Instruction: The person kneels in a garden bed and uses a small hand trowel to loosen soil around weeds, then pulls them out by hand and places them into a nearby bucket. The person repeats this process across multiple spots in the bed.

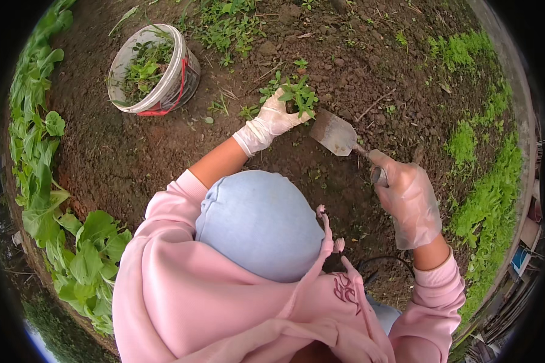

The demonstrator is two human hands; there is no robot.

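Observation:
My left hand [274,121], in a thin whitish glove, is at a small leafy green plant [299,94], its thumb and fingers around the leaves near the ground. Just right of its fingertips lies the flat metal blade of a hand trowel [335,133], tilted against the brown soil. My right hand [406,195], in a clear plastic glove, is closed around the trowel's handle. Whether the plant's roots are in the soil cannot be seen. Up and to the left, a white plastic bucket [181,86] with a red handle holds pulled greens and is tipped a little.
Broad-leaved vegetables [88,258] grow along the left side. Feathery light-green plants [486,213] line the right, beside a concrete edge [526,136]. More low weeds [229,27] stand at the top, near loose clods. My denim-covered knee [261,222] is close below my left hand.

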